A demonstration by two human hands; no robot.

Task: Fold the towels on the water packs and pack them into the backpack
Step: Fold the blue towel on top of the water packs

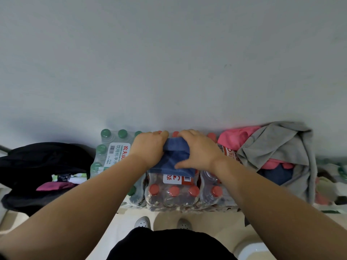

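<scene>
A folded blue towel (pixel 173 159) lies on top of the shrink-wrapped water packs (pixel 172 194) against the wall. My left hand (pixel 149 149) grips its left side with the fingers curled over the far edge. My right hand (pixel 197 150) grips its right side, thumb lying across the near part. To the right, a heap of towels rests on the packs: a grey one (pixel 277 147), a pink one (pixel 234 136) and a dark blue one (pixel 276 174). At the left stands the black backpack (pixel 39 162), open, with folded cloth (pixel 56 185) showing inside.
A green-capped water pack (pixel 110 151) stands between the backpack and the red-capped packs. A plain grey wall (pixel 169 62) rises directly behind. My feet in pale shoes (pixel 142 222) stand on the light floor before the packs. More cloth lies at the far right (pixel 328 186).
</scene>
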